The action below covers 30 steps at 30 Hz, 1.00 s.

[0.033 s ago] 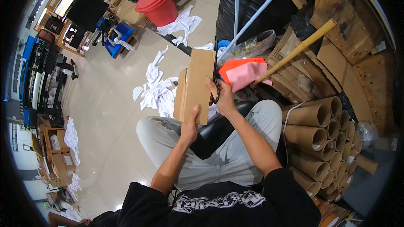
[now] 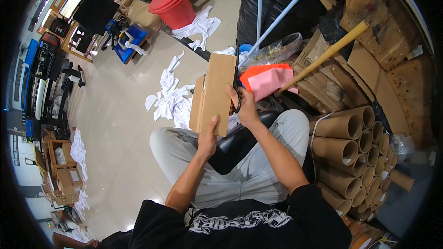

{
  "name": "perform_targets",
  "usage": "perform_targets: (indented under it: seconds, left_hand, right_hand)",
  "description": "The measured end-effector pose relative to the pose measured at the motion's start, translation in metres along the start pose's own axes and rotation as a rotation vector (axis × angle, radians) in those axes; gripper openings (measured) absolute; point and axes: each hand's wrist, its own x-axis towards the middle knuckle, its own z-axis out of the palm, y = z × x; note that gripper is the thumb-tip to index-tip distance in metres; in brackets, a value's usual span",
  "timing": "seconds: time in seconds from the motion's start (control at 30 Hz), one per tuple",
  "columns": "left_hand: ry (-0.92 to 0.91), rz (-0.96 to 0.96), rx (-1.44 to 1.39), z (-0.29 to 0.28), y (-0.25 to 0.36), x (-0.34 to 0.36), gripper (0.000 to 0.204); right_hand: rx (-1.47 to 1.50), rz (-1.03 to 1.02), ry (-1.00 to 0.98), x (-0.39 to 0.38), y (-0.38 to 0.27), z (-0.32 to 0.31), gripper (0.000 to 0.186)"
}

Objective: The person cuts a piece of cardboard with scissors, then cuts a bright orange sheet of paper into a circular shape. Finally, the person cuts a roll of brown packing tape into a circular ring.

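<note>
Brown cardboard piece stands upright above our lap, unchanged from the frame before, our left hand clenched on its bottom edge at six o'clock, our right hand gripping black scissors along its three o'clock edge.

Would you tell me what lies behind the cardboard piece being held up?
Behind the cardboard piece lie white scraps on the floor. The right hand holds scissors at its edge; their blades and whatever lies directly behind are covered.

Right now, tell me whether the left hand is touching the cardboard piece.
Touching. The head view shows the left hand gripping the cardboard piece at its bottom edge, thumb pressed on the face.
</note>
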Motion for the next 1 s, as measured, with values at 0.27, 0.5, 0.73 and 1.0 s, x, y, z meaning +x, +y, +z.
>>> perform_targets:
  seconds: [0.27, 0.5, 0.73, 1.0]
  left_hand:
    - [0.019, 0.035, 0.082, 0.008, 0.048, -0.017, 0.045]
    - [-0.335, -0.081, 0.316, 0.019, 0.077, -0.078, 0.038]
    - [-1.422, -0.428, 0.423, 0.024, 0.009, -0.110, 0.039]
    - [-1.495, -1.133, 0.481, 0.038, -0.031, -0.078, 0.038]
  right_hand:
    - [0.068, -0.140, 0.219, 0.007, -0.046, -0.035, 0.047]
    - [-0.131, -0.443, 0.187, -0.076, -0.171, -0.089, 0.021]
    - [-0.586, -0.467, 0.136, -0.184, -0.237, -0.077, 0.042]
    - [-0.143, -0.139, 0.197, -0.119, -0.127, -0.046, 0.039]
